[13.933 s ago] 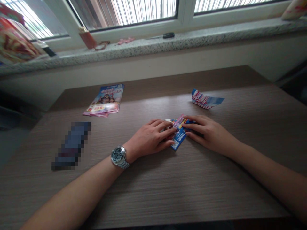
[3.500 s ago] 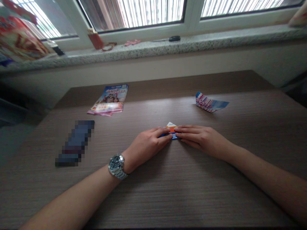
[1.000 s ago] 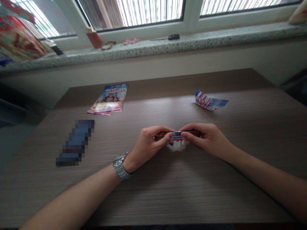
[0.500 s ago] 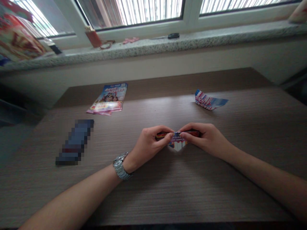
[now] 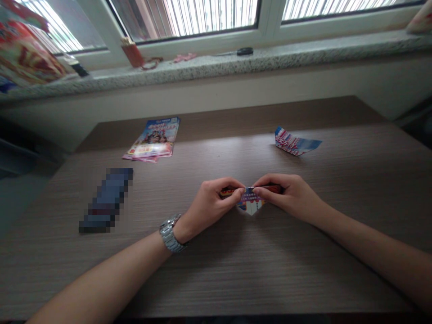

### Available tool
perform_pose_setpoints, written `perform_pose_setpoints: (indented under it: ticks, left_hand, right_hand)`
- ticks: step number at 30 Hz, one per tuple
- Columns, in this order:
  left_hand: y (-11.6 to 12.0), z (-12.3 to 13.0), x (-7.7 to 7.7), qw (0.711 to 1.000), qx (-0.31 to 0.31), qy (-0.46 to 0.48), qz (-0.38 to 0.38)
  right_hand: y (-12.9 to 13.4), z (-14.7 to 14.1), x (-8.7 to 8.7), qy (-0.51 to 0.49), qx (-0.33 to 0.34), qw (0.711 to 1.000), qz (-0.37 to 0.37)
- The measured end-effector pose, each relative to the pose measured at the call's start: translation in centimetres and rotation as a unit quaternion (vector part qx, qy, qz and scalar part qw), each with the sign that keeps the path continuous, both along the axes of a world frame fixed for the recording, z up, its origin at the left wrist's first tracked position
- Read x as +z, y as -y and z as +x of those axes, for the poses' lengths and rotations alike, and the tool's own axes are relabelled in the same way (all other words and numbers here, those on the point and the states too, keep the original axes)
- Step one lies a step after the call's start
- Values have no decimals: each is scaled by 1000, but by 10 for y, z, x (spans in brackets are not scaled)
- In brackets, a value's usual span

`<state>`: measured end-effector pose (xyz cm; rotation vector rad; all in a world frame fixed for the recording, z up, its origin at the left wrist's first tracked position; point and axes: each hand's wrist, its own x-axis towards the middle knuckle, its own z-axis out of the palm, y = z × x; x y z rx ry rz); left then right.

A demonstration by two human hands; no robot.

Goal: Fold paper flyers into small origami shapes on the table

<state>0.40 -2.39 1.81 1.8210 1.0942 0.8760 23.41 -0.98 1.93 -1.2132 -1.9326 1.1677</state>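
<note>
Between my hands is a small folded piece of printed paper (image 5: 251, 206), with a pointed lower end towards me and colourful print. My left hand (image 5: 216, 198), with a silver watch (image 5: 172, 233) on the wrist, pinches its left part between thumb and fingers. On the other side my right hand (image 5: 286, 193) grips it the same way. Both thumbs lie close together near the paper's top edge. Fingers hide much of the paper's outer parts. It is held just over the wooden table (image 5: 216, 279).
A stack of printed flyers (image 5: 155, 138) lies at the back left. Nearer on that side is a blurred-out dark flat object (image 5: 107, 200). A folded paper piece (image 5: 295, 143) stands at the back right. Scissors (image 5: 245, 51) and a red lighter-like item (image 5: 131, 51) rest on the windowsill (image 5: 216, 67).
Hardly anything differs. Slightly more of the paper's pointed lower end shows below my thumbs; both hands keep their grip in the same place.
</note>
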Motion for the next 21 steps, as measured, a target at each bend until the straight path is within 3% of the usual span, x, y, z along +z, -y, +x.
perform_pose_setpoints:
  ticks: [21]
  left_hand:
    - [0,-1,4,999,-18,-9,30]
  right_hand:
    - [3,0,4,12,20,999,46]
